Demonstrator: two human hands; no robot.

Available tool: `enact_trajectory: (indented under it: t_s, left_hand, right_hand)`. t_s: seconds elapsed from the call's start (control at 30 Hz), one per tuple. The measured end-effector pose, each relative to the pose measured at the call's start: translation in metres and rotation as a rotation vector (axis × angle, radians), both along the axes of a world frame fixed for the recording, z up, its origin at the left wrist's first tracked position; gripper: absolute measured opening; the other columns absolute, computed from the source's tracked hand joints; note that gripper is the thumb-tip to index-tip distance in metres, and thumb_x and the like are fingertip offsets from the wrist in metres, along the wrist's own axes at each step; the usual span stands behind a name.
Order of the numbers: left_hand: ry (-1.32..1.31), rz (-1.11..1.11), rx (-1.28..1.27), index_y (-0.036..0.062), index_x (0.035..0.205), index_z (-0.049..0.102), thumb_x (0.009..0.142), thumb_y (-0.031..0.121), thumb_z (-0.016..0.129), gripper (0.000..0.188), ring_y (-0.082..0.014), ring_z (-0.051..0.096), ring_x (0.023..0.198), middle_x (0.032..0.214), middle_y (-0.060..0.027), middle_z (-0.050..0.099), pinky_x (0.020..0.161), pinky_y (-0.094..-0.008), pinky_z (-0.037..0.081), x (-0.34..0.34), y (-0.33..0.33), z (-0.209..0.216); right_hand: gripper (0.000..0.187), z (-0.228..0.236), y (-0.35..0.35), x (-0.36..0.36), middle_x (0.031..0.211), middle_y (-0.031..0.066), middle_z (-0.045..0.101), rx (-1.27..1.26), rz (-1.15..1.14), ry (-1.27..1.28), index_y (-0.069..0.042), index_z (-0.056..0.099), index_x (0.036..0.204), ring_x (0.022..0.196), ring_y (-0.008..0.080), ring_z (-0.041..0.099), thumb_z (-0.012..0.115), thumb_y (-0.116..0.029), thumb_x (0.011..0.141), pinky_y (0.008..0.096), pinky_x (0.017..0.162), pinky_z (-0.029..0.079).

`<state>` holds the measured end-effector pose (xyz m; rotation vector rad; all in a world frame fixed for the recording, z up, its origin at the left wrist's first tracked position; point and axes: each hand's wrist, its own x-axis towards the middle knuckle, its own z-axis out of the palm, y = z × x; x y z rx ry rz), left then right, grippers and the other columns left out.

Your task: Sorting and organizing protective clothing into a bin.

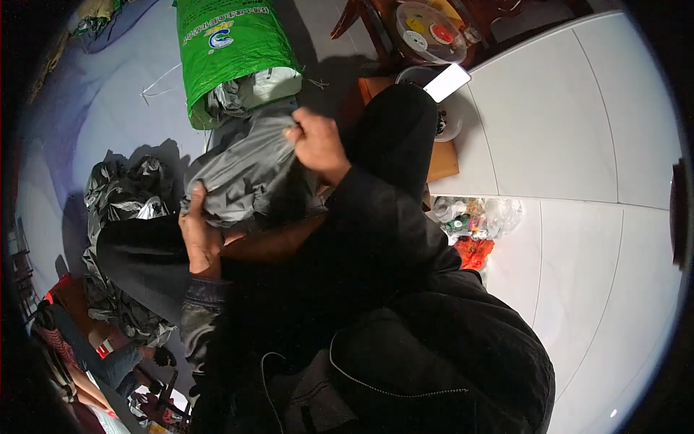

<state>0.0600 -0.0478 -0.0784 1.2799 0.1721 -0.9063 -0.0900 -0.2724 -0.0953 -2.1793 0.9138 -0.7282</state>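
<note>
A crumpled sheet of thin grey material [242, 170], plastic or fabric, stretches between my hands above my lap. My left hand [199, 235] grips its near left edge, thumb on top and the other fingers mostly hidden beneath. On the far right side, my right hand [320, 147] is closed on the edge, slightly smeared by motion. Just beyond lies a green woven sack [235, 43], its mouth facing me, with grey and white material inside.
Shiny dark grey plastic [119, 192] is heaped left of my knee. A white phone-like slab [447, 83] rests over a tub by my right knee. A clear round container [430, 32] stands on a wooden stool. Bagged items [477, 217] lie right. Another person [119, 362] is lower left.
</note>
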Motion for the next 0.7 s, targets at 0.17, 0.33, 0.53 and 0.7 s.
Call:
enact_trajectory:
  t_s: [0.17,0.33,0.53,0.7]
  left_hand:
    - [0.098,0.078,-0.178,0.0057,0.123,0.06,0.096,0.04,0.061,0.043,-0.0238,0.064,0.097,0.116,-0.0069,0.065,0.079,-0.0386,0.051,0.02,0.016,-0.016]
    - [0.16,-0.004,-0.11,0.0053,0.134,0.053,0.099,0.038,0.058,0.049,-0.0282,0.058,0.117,0.131,-0.0121,0.058,0.097,-0.0412,0.046,0.035,0.033,-0.05]
    - [-0.319,0.086,0.043,0.0036,0.13,0.055,0.096,0.034,0.064,0.047,-0.0256,0.062,0.108,0.124,-0.0115,0.062,0.093,-0.0372,0.048,0.026,0.033,-0.044]
    - [-1.145,-0.168,0.298,-0.0013,0.133,0.051,0.087,0.026,0.075,0.059,-0.033,0.06,0.113,0.127,-0.0199,0.061,0.097,-0.0384,0.047,-0.024,-0.012,-0.002]
  right_hand:
    - [0.018,0.017,-0.04,-0.014,0.079,0.0253,0.06,-0.086,-0.092,-0.158,0.0,0.061,0.095,0.072,0.0441,0.061,0.066,-0.013,0.084,0.0448,0.063,0.048]
    - [0.016,0.027,-0.044,-0.015,0.077,0.0246,0.06,0.023,-0.149,-0.185,0.001,0.063,0.096,0.069,0.0424,0.061,0.066,-0.01,0.084,0.0435,0.062,0.048]
    - [0.015,0.033,-0.032,-0.013,0.077,0.0242,0.061,-0.117,-0.211,-0.203,0.002,0.062,0.095,0.07,0.0421,0.062,0.066,-0.008,0.083,0.0444,0.062,0.048]
    - [0.016,0.027,-0.012,-0.003,0.08,0.025,0.061,-0.247,-0.011,-0.231,0.001,0.062,0.099,0.07,0.0413,0.062,0.065,-0.006,0.085,0.0439,0.062,0.049]
